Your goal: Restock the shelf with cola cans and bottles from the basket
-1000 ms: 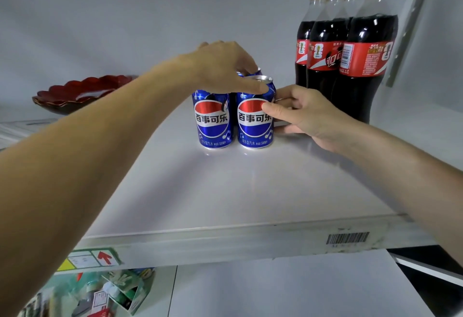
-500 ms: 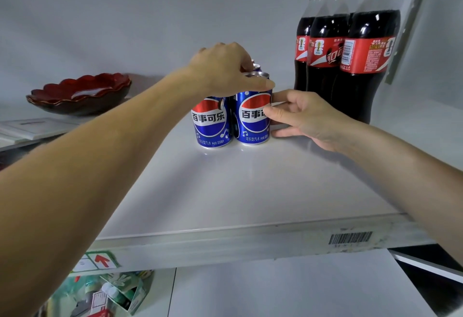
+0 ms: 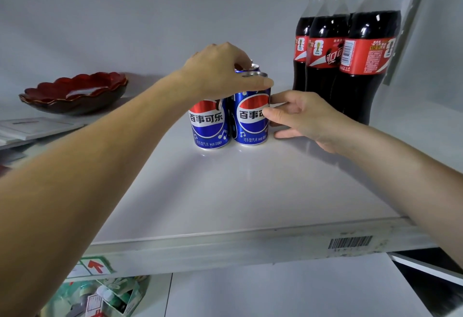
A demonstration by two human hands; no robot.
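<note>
— So, how do the cans stand?

— Both blue cola cans are upright on the white shelf [image 3: 250,191], long axis vertical, logos turned toward the near edge. The left can [image 3: 209,126] and the right can [image 3: 251,116] stand side by side, touching or almost touching. Behind them I see the rim of a third can [image 3: 254,66], mostly hidden.

— And the hands?

— The left hand [image 3: 220,71] comes over the tops from the left; its fingers are curled down over the cans and the thumb lies along the top rim of the right can. The right hand [image 3: 303,116] is at the right side of that same can, fingers curled partly around its wall, the thumb tip on the label.

— Where are the bottles?

— Four cola bottles [image 3: 363,56] with red labels and yellow caps stand upright far right on the shelf, close together, just beside the right hand. They are filled with dark drink nearly to the neck.

— What about the room?

— The shelf is glossy white, with a grey wall behind it. Its front lip carries a barcode sticker [image 3: 350,242] at the right and a sticker with a red arrow [image 3: 95,266] at the left. Far left sits a dark red scalloped bowl [image 3: 75,92]; I cannot tell whether anything is in it. Below the shelf, near left, a green carton [image 3: 105,296] holds small packages.
</note>
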